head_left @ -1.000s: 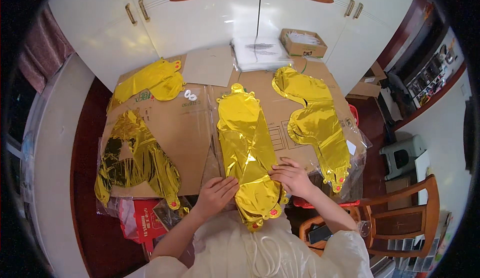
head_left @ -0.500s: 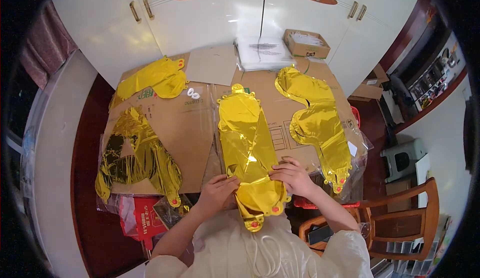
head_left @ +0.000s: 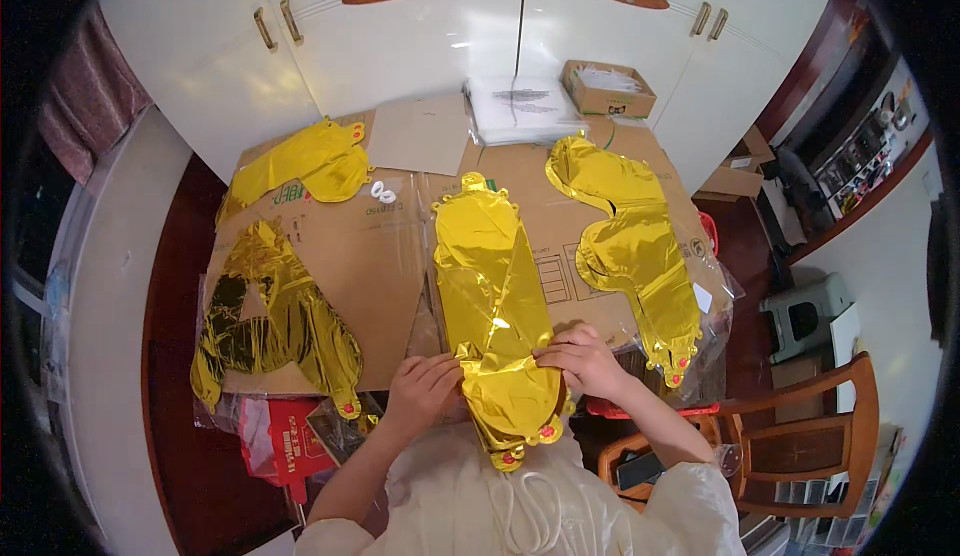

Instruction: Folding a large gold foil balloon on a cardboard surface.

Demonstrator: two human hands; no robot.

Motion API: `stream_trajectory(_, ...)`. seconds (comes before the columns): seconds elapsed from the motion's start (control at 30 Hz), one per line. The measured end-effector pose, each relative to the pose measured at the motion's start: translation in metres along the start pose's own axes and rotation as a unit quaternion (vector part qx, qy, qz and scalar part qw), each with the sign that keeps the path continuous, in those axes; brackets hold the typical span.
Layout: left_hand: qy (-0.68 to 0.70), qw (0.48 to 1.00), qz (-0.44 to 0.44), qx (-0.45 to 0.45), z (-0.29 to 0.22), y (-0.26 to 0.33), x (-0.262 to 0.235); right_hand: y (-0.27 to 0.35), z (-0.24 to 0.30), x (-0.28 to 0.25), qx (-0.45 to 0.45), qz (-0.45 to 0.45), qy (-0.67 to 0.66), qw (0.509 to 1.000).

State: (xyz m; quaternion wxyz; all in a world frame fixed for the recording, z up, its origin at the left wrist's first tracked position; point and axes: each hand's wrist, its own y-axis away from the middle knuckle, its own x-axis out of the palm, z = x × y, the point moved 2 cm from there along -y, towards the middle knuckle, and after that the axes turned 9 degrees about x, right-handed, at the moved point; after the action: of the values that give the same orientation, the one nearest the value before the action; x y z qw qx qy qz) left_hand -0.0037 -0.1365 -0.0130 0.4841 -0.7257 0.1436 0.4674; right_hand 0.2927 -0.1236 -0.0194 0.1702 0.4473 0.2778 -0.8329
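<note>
A flat gold foil balloon (head_left: 492, 296) lies lengthwise before me, its near end folded and hanging past the table edge towards my body. My left hand (head_left: 424, 392) pinches its left edge, and my right hand (head_left: 582, 360) pinches the right edge at the same height. Fingertips of both hands are partly hidden against the foil. Red round spots mark the balloon's near tabs. To the left lies an A-shaped gold foil balloon (head_left: 318, 348); another gold balloon (head_left: 335, 169) rests at the far left. A curved, S-like gold balloon (head_left: 640, 246) lies on the right.
Flattened cardboard (head_left: 385, 256) covers the table. Two small white rings (head_left: 383, 193) sit left of the middle balloon. At the back are a stack of clear plastic bags (head_left: 520, 116) and a small carton (head_left: 612, 91). A wooden chair (head_left: 800, 446) stands at right, near a red bag (head_left: 290, 436) opposite.
The near part of the middle balloon has been folded or shifted, so its lower panel lies flatter and its right tab sits lower. My hands have moved slightly left.
</note>
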Motion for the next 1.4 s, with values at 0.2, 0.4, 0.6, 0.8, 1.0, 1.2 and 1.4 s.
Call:
stream_trajectory(0.2,0.0,0.999,0.021,0.03,-0.001,0.001,0.0,-0.002,0.004,-0.008,0.019,-0.007,0.03,0.999)
stream_trajectory(0.4,0.0,1.0,0.028,0.011,-0.004,0.001,0.001,0.001,-0.006,-0.006,-0.021,-0.002,0.074,0.997)
stream_trajectory(0.6,-0.018,0.998,0.045,0.035,-0.003,0.007,0.003,0.0,-0.002,-0.008,-0.041,-0.008,0.084,0.996)
stream_trajectory(0.8,0.012,0.998,0.049,0.044,-0.003,0.006,0.004,-0.001,-0.002,-0.009,-0.039,-0.014,0.057,0.997)
stream_trajectory(1.0,0.084,0.996,0.024,0.016,0.002,0.008,0.009,-0.007,-0.003,-0.011,-0.026,-0.021,0.03,0.999)
stream_trajectory(1.2,0.182,0.978,0.014,-0.097,0.007,0.006,0.01,-0.007,-0.005,-0.007,0.04,-0.026,-0.048,0.998)
stream_trajectory(1.4,0.205,0.964,0.003,-0.171,0.004,0.003,0.009,-0.003,-0.004,0.0,0.119,-0.05,-0.05,0.99)
